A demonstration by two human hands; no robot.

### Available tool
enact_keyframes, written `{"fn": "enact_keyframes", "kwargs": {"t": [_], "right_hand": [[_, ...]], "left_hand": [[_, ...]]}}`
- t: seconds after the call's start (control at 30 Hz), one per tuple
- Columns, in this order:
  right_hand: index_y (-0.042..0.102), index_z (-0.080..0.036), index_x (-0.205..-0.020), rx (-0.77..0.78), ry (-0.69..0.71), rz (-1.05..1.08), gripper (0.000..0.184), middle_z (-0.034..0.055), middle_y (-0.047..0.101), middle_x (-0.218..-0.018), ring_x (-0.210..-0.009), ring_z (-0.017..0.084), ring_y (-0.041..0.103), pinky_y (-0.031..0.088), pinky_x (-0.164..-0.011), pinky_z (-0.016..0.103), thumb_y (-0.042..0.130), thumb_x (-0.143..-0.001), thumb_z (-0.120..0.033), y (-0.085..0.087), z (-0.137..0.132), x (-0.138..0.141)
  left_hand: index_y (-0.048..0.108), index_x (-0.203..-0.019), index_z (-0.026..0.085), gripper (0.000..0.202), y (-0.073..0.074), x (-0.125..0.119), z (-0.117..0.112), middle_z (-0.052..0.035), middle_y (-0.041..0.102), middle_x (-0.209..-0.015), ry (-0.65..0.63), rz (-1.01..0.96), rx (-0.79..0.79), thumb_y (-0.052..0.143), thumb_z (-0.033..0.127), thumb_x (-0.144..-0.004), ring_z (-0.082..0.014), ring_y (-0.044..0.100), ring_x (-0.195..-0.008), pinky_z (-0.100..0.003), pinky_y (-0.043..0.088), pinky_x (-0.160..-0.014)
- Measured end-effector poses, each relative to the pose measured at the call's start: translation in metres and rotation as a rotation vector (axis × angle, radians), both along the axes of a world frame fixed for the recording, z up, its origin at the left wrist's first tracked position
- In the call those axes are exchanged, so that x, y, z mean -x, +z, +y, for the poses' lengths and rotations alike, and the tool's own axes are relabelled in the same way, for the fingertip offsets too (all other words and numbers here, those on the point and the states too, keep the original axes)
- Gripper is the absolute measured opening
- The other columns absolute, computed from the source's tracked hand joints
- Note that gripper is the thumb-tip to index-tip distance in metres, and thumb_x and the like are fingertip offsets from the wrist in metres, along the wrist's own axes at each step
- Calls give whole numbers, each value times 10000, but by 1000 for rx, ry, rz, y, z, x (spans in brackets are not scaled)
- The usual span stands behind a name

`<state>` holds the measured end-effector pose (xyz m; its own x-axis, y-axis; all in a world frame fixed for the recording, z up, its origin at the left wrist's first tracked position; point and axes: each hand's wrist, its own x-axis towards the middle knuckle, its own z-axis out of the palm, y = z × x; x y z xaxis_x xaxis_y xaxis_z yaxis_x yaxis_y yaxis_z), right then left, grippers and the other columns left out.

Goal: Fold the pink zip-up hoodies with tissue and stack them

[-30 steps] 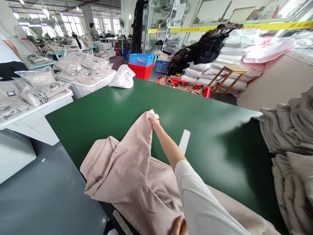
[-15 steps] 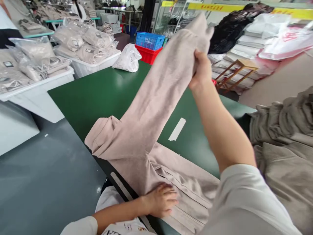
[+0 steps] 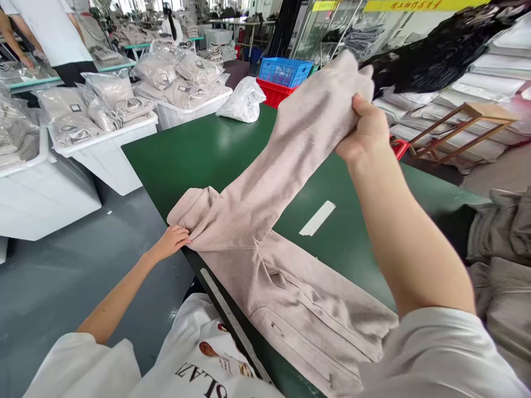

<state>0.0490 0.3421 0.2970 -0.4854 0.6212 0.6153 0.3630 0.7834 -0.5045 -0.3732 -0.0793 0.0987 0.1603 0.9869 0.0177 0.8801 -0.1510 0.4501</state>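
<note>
A pale pink hooded sweatshirt (image 3: 290,287) lies on the green table (image 3: 199,149), its zip front and pocket facing up. My right hand (image 3: 365,130) is closed round the cuff end of its sleeve (image 3: 298,149) and holds it up above the table. My left hand (image 3: 172,240) rests at the table's near left edge, fingers pinching the hood (image 3: 197,207) of the sweatshirt.
A strip of white tape (image 3: 317,217) is stuck on the table. A white plastic bag (image 3: 243,99) lies at the far end. White bins of bagged garments (image 3: 108,105) stand left, stacked grey garments (image 3: 501,265) right, crates (image 3: 284,72) beyond. A person stands far left.
My left hand moved from the sweatshirt's body leftwards to the hood at the table edge. My right hand keeps the sleeve raised; earlier it lifted it from the table.
</note>
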Motion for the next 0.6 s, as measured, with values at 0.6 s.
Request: {"fn": "enact_keyframes", "kwargs": {"t": [0.6], "right_hand": [[446,23,-369,427,-198,508,702,369,585,-1142,-923,254,664,312,-507,395,51,-814,-350,-38,8,-29]], "left_hand": [[630,-812,225,395,-1,41,-7,-3,561,-696,257,-295,281,476,576,-908,-158,481,-610,-273,362,-589]]}}
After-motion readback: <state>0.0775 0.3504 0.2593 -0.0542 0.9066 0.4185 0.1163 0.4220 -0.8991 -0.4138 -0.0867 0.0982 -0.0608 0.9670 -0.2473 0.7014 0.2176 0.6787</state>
